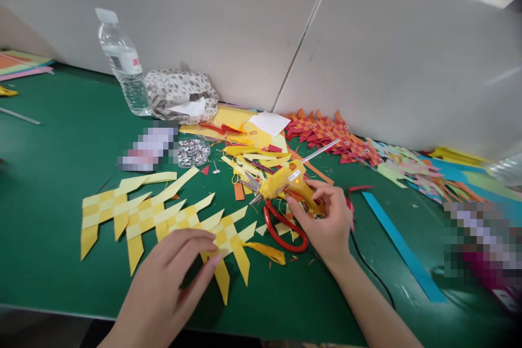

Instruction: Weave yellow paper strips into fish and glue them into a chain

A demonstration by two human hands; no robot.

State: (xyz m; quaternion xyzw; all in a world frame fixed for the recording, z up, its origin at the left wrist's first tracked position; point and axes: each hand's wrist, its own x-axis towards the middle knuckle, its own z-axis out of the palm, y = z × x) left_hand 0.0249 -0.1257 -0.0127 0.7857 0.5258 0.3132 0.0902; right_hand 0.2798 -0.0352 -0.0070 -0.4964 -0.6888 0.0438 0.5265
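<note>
My right hand [328, 217] is closed round the handle of a yellow hot glue gun [281, 180]. A clear glue stick [322, 150] sticks out of its back, and the metal nozzle points down to the left. Under the gun lie scissors with red handles [299, 247], their blades partly covered. My left hand [175, 266] is over the right end of a row of woven yellow paper fish, its fingers loosely bent and thumb apart. Its fingertips are at the edge of the last paper fish [224, 236]; whether they touch it I cannot tell. A yellow tassel [267, 253] lies beside that fish.
A water bottle [124, 65] and a patterned cloth pouch [183, 92] stand by the wall. Nearer are a bag of googly eyes [193, 151] and yellow paper scraps [261, 160]. Red-orange woven fish [326, 136] and a blue paper strip [402, 244] lie right. A black cord [373, 272] crosses the green table.
</note>
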